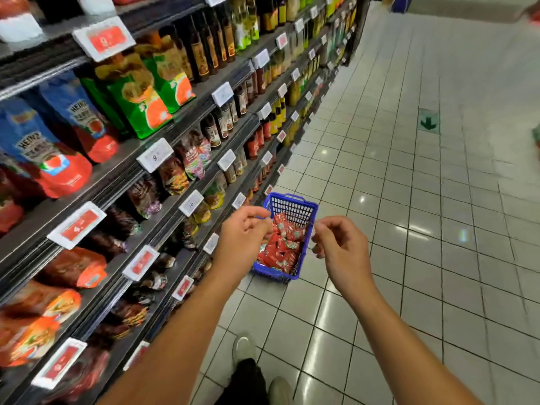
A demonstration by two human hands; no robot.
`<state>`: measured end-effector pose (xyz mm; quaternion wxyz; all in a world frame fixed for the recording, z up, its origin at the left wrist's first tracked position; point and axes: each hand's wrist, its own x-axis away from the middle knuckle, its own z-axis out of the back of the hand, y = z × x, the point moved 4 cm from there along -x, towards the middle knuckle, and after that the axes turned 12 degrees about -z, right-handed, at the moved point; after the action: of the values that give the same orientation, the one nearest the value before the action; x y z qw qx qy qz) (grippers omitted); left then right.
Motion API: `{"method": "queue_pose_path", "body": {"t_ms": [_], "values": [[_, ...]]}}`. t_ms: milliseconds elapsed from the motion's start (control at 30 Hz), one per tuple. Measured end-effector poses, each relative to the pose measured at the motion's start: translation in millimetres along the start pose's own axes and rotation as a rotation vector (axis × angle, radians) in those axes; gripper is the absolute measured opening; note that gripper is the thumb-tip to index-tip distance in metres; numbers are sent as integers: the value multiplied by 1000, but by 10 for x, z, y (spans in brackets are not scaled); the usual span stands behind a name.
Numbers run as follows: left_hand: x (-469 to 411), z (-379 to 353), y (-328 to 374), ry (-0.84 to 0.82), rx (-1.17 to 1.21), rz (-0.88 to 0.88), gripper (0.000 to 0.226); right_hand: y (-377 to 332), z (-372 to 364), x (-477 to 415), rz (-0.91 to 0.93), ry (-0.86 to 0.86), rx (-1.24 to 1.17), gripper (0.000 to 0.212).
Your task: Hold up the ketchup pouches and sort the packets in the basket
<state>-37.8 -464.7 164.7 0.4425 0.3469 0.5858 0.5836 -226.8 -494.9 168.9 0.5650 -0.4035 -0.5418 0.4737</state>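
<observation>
The left hand (244, 232) and right hand (339, 247) hover with fingers curled and pinched together, holding nothing I can make out. Just beyond the fingertips stands a blue basket (295, 201) of red sachets (282, 247): light, soft, probably slippery, so best pinched by an edge.

Blue plastic basket (292, 206) sits on the floor by the shelves, packed with red sachets (282, 248).
</observation>
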Motion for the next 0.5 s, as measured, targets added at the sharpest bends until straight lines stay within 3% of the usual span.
{"method": "queue_pose_path", "body": {"t_ms": [500], "values": [[-1451,-149,-498,-81,31,88,15,-81,-360,-1292,-60,80,23,11]]}}
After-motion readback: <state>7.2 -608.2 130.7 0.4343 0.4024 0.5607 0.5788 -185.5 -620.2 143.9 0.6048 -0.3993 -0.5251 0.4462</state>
